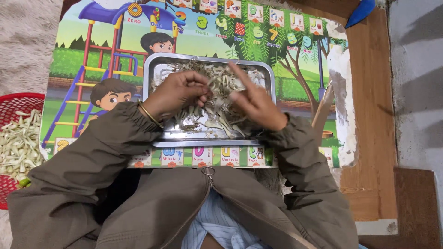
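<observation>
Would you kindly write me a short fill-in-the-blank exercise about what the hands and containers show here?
1. Both hands, left hand and right hand, work over a rectangular ____ tray of pale plant pieces.
2. The basket at the left edge is coloured ____.
3. A thin bangle sits on the ____ wrist.
4. The tray rests on a colourful ____ picture board.

Missing words: metal; red; left; children's

**Olive-brown jacket, gold bangle**

The person wears a loose olive-brown zip-up jacket (152, 203) of matte, slightly crinkled fabric. Its long sleeves end in gathered elastic cuffs. A metal zip with a round ring pull (208, 171) runs down the front, open below the pull over a pale blue striped shirt (221, 221). A thin gold bangle (150, 114) circles the left wrist, just beyond the cuff.
</observation>
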